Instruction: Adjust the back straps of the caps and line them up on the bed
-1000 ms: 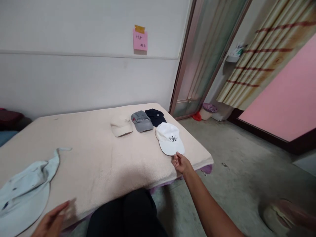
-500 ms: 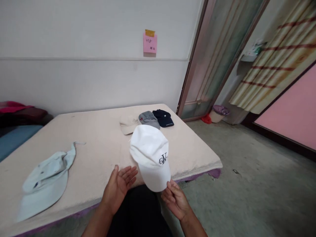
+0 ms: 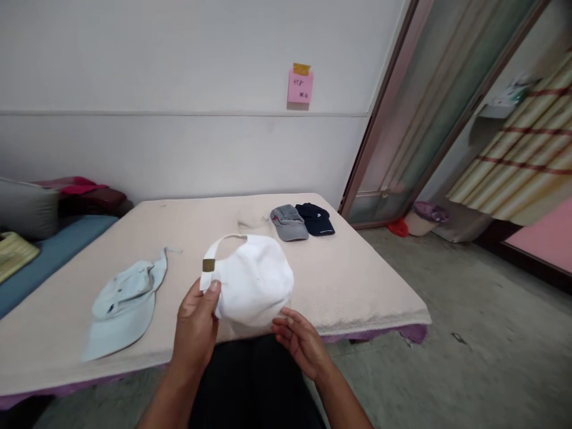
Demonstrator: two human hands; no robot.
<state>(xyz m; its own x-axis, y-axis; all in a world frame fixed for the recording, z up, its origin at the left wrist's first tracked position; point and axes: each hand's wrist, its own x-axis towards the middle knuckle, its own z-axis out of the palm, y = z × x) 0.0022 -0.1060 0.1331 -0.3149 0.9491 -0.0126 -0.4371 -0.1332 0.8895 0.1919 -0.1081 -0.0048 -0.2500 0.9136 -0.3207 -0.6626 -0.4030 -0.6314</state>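
A white baseball cap (image 3: 254, 280) is up in front of me over the near edge of the bed, its back turned my way. Its adjusting strap with a brass-coloured buckle (image 3: 208, 265) arches at the upper left. My left hand (image 3: 199, 322) pinches the cap beside the strap end, thumb on top. At the cap's lower right, my right hand (image 3: 304, 345) has its fingers loosely extended, the tips at or against the fabric. The brim is hidden. To the left, a pale blue cap (image 3: 125, 304) lies on the bed with its strap end stretched out.
Farther back on the bed (image 3: 357, 280) lie a beige cap (image 3: 252, 220), a grey cap (image 3: 289, 223) and a navy cap (image 3: 316, 219). A pink note (image 3: 300, 87) is taped to the wall. A waste bin (image 3: 424, 218) stands on the floor at right.
The white cap has been turned so its back and strap face me, and it has shifted left. My left hand has taken hold of it; my right hand has let go of the brim.
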